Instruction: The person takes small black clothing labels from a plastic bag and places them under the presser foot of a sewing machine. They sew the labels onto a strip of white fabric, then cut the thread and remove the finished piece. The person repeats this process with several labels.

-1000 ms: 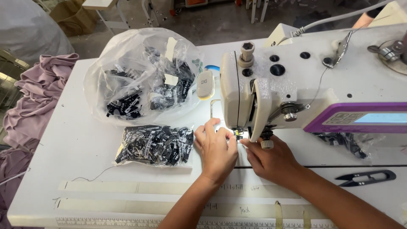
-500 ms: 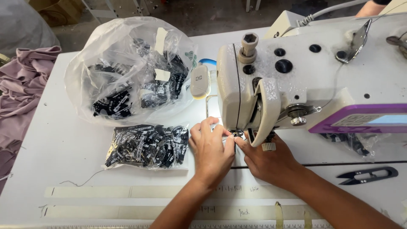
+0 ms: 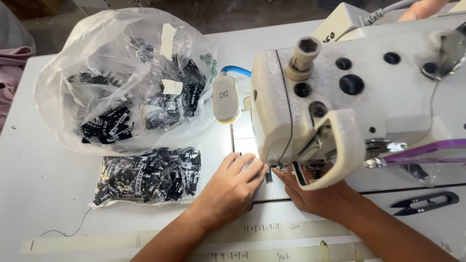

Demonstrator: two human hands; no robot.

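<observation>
My left hand (image 3: 232, 187) lies flat on the white table just left of the needle of the cream sewing machine (image 3: 335, 102), fingers pressing on a small black label (image 3: 269, 175) under the machine head. From the right, my right hand (image 3: 318, 194) reaches in below the presser foot, its fingertips touching the same label area. The machine's head hides the needle and most of the label. A small pile of black woven labels in clear wrap (image 3: 150, 174) sits just left of my left hand.
A big clear plastic bag (image 3: 121, 77) of more black labels stands at the back left. Black thread snips (image 3: 426, 202) lie at the right. A white lamp head (image 3: 226, 99) hangs beside the machine. Paper tape strips (image 3: 145, 237) run along the table's near edge. Pink fabric (image 3: 12, 73) lies far left.
The view has come closer and shifted left. Both hands stay at the needle, the left one now lying flatter with fingers stretched toward the presser foot.
</observation>
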